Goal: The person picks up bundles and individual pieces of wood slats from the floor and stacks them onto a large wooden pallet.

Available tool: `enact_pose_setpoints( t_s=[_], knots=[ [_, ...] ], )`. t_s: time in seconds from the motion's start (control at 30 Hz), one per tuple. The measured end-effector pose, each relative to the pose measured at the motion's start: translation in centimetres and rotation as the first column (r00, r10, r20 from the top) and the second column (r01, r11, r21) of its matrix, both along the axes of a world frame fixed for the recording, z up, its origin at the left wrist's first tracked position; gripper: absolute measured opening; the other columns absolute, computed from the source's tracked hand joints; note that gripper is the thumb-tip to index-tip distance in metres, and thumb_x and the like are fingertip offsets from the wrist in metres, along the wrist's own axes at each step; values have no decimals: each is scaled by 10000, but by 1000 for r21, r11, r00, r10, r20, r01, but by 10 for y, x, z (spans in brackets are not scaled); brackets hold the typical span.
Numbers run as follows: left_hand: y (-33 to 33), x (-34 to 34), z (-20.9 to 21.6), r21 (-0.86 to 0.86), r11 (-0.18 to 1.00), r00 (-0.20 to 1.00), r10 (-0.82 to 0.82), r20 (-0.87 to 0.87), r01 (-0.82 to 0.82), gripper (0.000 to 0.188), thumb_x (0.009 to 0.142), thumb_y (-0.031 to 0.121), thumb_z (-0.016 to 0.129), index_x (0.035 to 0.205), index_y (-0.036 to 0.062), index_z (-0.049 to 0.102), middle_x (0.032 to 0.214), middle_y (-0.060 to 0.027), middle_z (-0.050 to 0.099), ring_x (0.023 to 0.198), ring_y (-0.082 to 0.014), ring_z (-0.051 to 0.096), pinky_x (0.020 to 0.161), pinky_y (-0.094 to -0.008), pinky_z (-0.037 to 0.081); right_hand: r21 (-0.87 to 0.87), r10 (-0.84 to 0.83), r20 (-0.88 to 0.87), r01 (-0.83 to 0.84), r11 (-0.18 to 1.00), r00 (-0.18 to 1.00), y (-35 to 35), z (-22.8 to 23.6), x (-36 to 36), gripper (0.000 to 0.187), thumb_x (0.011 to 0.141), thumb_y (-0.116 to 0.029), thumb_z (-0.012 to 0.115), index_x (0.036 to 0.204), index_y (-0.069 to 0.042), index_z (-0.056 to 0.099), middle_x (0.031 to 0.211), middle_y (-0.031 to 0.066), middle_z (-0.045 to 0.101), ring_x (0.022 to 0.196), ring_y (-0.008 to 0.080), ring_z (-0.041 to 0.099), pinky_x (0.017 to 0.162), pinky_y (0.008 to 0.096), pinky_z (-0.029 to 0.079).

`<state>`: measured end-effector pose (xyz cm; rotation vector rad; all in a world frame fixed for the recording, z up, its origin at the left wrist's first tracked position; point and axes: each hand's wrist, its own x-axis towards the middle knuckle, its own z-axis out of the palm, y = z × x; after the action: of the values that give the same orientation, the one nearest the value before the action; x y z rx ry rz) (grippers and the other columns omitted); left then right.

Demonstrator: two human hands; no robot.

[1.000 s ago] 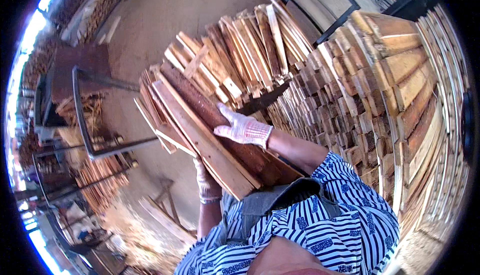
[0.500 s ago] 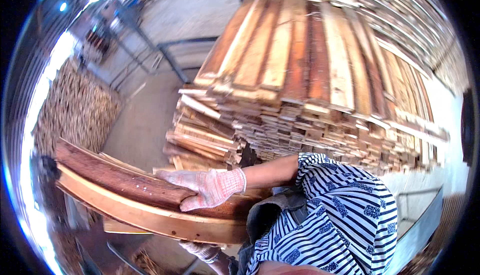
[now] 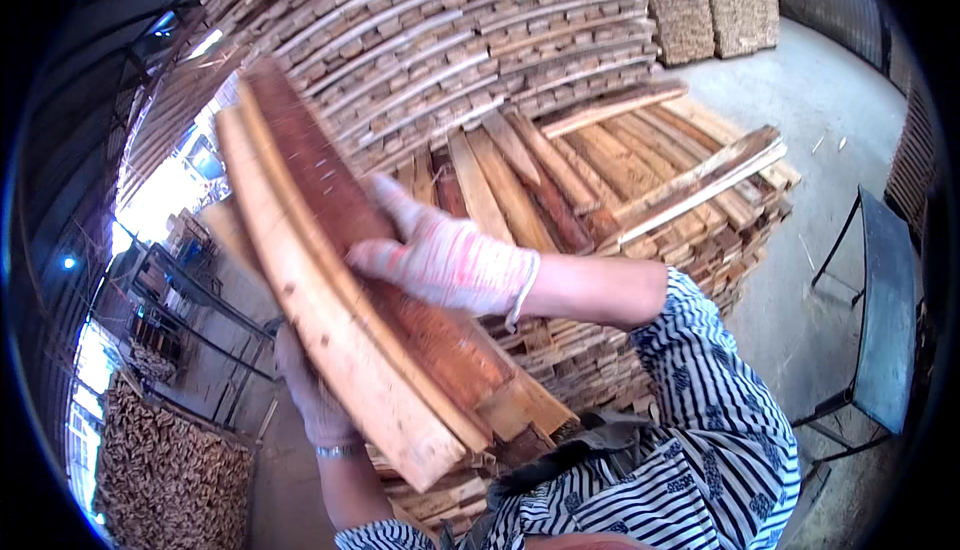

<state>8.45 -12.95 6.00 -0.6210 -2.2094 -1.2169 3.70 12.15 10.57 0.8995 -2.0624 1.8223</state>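
Note:
A bundle of long wooden boards (image 3: 330, 320), some pale and some reddish-brown, slants up and away across my front. My right hand (image 3: 450, 260), in a pale knitted glove, is closed over the top of a dark reddish board (image 3: 315, 165). At the bundle's left side is my left hand (image 3: 310, 390), gloved too, with a band at its wrist. It grips the boards from the side and below, and its fingertips are hidden beneath them. The boards' near ends come close to my striped top.
Just beyond the boards stands a low stack of planks (image 3: 620, 170), with loose planks lying crosswise on top. A tall wall of stacked timber (image 3: 470, 40) rises behind it. A metal-framed table (image 3: 885, 310) stands at right, and another wood pile (image 3: 170, 470) at lower left.
The boards have swung from lying nearly level at the left to slanting up and away, with both hands on them. My view has turned right, showing more of the timber wall and metal table.

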Motion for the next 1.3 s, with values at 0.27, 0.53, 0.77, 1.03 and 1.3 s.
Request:
enact_pose_setpoints(
  t_s=[0.27,0.53,0.77,1.03,1.3],
  knots=[
    [112,-101,30,643,765,695,-486,530,45,424,930,254,663,1286,38,585,1118,-89,688,1047,-204,655,909,-354,553,408,-192,66,149,901,979,116,-11,-112,483,865,-178,679,1338,-168,581,1117,222,658,1029,347,652,967,360,499],
    [116,-125,-20,402,899,735,-390,555,173,561,989,389,567,1408,22,505,1420,-104,510,1320,-201,457,1126,-316,341,216,-228,690,106,971,687,160,-48,-155,418,905,-367,645,1208,-79,633,1142,117,670,978,281,658,814,528,541],
    [128,-131,-33,554,828,768,-408,493,84,695,958,462,626,1468,47,401,1332,-122,562,1133,-178,608,953,-322,521,433,-455,362,286,855,813,134,-23,-147,537,853,-369,716,1288,-75,603,1220,138,636,1080,305,636,860,448,544],
    [116,-139,-37,415,906,768,-320,554,78,655,1006,458,546,1495,56,377,1334,-128,534,1251,-217,517,1066,-332,427,468,-362,338,179,866,868,136,-26,-148,409,807,-290,735,1015,60,688,969,176,715,857,272,694,737,393,580],
    [117,-136,-42,606,792,679,-487,550,76,626,995,467,555,1428,22,472,1327,-138,598,1123,-222,643,961,-343,551,-272,25,529,142,952,848,307,-63,-158,326,885,-328,668,999,-24,641,838,66,669,699,178,641,676,313,551]
  ],
)
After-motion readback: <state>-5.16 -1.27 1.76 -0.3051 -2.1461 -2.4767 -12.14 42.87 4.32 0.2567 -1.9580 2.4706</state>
